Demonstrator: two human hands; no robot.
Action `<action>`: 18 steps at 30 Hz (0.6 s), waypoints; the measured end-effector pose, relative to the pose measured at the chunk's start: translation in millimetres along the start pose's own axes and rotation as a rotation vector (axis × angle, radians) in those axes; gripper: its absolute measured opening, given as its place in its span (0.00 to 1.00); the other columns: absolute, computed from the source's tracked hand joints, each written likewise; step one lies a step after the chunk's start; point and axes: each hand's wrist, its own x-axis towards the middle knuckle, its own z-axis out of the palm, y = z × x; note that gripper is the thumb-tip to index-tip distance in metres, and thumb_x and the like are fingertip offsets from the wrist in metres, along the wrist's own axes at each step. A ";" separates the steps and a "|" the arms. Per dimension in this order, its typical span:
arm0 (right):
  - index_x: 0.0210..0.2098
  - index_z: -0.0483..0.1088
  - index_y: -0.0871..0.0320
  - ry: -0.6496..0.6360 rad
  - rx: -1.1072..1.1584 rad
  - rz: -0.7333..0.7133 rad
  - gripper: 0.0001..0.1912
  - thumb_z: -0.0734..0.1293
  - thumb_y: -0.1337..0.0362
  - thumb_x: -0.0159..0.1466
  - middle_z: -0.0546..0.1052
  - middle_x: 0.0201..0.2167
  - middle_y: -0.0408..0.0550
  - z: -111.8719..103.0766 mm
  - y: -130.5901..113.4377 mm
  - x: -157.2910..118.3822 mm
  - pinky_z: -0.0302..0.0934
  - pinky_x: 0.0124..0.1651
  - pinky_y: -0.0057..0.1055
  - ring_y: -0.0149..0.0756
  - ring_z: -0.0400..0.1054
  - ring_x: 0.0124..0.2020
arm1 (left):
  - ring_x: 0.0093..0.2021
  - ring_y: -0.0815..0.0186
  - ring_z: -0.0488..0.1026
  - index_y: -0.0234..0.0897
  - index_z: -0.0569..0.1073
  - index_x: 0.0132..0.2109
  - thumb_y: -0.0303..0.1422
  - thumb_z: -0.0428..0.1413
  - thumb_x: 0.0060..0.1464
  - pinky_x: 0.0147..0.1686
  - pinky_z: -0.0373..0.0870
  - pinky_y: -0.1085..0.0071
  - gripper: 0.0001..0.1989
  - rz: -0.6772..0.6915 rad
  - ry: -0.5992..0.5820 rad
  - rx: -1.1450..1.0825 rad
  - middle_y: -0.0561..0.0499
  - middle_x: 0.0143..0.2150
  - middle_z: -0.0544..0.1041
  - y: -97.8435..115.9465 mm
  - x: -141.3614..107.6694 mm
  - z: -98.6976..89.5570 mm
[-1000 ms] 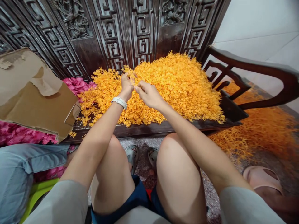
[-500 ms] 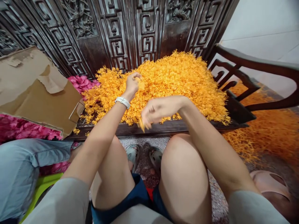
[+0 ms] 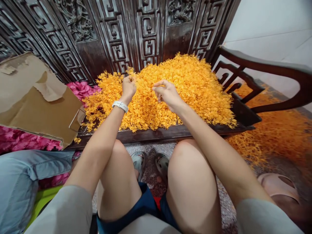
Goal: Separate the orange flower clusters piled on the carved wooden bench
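Note:
A large heap of orange-yellow artificial flower pieces (image 3: 192, 87) covers the seat of a dark carved wooden bench (image 3: 156, 135). My left hand (image 3: 129, 87), with a white band at the wrist, is closed over the left part of the heap. It grips a small yellow flower piece (image 3: 131, 70), which sticks up above the fingers and is slightly blurred. To its right, my right hand (image 3: 168, 96) hovers over the middle of the heap, fingertips pointing left and drawn together in a pinch. Whatever lies between those fingertips is too small to make out.
A torn cardboard box (image 3: 36, 104) stands at left among pink artificial flowers (image 3: 26, 139). Beside it is another person's leg in jeans (image 3: 17, 182). The bench's armrest (image 3: 273, 65) rises at right. Beyond it, orange strands (image 3: 275, 130) cover the floor near a pink stool (image 3: 278, 185).
My right hand has moved up and away from the bench's front edge to over the heap; the yellow piece at its fingertips no longer shows. My left hand has shifted slightly left.

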 end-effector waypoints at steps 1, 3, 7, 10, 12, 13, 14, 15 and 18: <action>0.43 0.65 0.53 0.001 -0.094 -0.041 0.15 0.75 0.62 0.64 0.66 0.26 0.39 0.3 4.9 1.4 0.52 0.28 0.31 0.32 0.57 0.26 | 0.41 0.59 0.72 0.41 0.65 0.31 0.27 0.67 0.59 0.39 0.69 0.67 0.17 0.034 -0.006 0.043 0.50 0.31 0.69 0.1 -4.0 7.7; 0.45 0.65 0.52 -0.023 -0.252 -0.136 0.19 0.77 0.62 0.63 0.66 0.28 0.40 -0.3 12.4 4.0 0.52 0.30 0.31 0.33 0.58 0.29 | 0.40 0.58 0.72 0.40 0.66 0.30 0.23 0.64 0.58 0.40 0.69 0.66 0.15 0.081 -0.067 0.143 0.49 0.29 0.69 0.6 -12.9 20.6; 0.36 0.64 0.53 -0.038 -0.414 -0.282 0.21 0.78 0.52 0.64 0.64 0.28 0.41 -5.9 16.7 7.9 0.52 0.33 0.32 0.34 0.57 0.32 | 0.39 0.56 0.71 0.39 0.68 0.27 0.16 0.60 0.53 0.42 0.68 0.63 0.16 0.132 -0.204 0.312 0.48 0.27 0.68 2.8 -24.1 29.3; 0.28 0.61 0.53 -0.106 -0.398 -0.233 0.25 0.70 0.44 0.71 0.64 0.23 0.42 -3.3 8.5 2.3 0.52 0.30 0.32 0.33 0.56 0.27 | 0.40 0.55 0.72 0.40 0.67 0.26 0.16 0.60 0.53 0.41 0.67 0.64 0.16 0.158 -0.155 0.291 0.48 0.28 0.69 7.0 -20.3 19.9; 0.26 0.62 0.54 -0.279 -0.378 -0.121 0.26 0.67 0.43 0.73 0.63 0.19 0.41 2.9 -0.8 -5.3 0.49 0.26 0.31 0.31 0.54 0.23 | 0.41 0.55 0.73 0.40 0.66 0.26 0.17 0.61 0.53 0.40 0.67 0.65 0.17 0.161 -0.084 0.253 0.48 0.28 0.69 11.0 -15.4 11.7; 0.26 0.62 0.54 -0.407 -0.381 -0.058 0.27 0.68 0.44 0.72 0.62 0.18 0.39 6.2 -5.7 -9.1 0.47 0.25 0.31 0.29 0.52 0.21 | 0.41 0.56 0.73 0.40 0.66 0.25 0.18 0.62 0.54 0.40 0.67 0.65 0.17 0.159 -0.058 0.237 0.49 0.27 0.69 12.9 -13.4 9.0; 0.25 0.62 0.54 -0.549 -0.386 0.005 0.27 0.69 0.44 0.72 0.60 0.16 0.38 9.2 -10.5 -12.7 0.45 0.23 0.30 0.27 0.49 0.19 | 0.41 0.57 0.73 0.40 0.66 0.25 0.19 0.62 0.54 0.39 0.68 0.66 0.17 0.156 -0.044 0.222 0.49 0.27 0.69 14.4 -11.9 8.0; 0.24 0.61 0.55 -0.679 -0.386 0.060 0.28 0.69 0.44 0.72 0.58 0.15 0.36 11.6 -15.0 -15.9 0.42 0.22 0.29 0.25 0.47 0.18 | 0.41 0.58 0.73 0.40 0.66 0.25 0.21 0.63 0.55 0.39 0.67 0.67 0.17 0.152 -0.041 0.207 0.50 0.27 0.69 15.5 -10.8 8.5; 0.22 0.60 0.56 -0.998 -0.305 0.137 0.32 0.71 0.40 0.69 0.56 0.14 0.34 18.0 -27.9 -26.9 0.39 0.20 0.27 0.22 0.44 0.17 | 0.41 0.59 0.73 0.40 0.67 0.27 0.25 0.64 0.58 0.37 0.67 0.67 0.16 0.141 -0.023 0.142 0.51 0.28 0.69 17.1 -5.9 13.4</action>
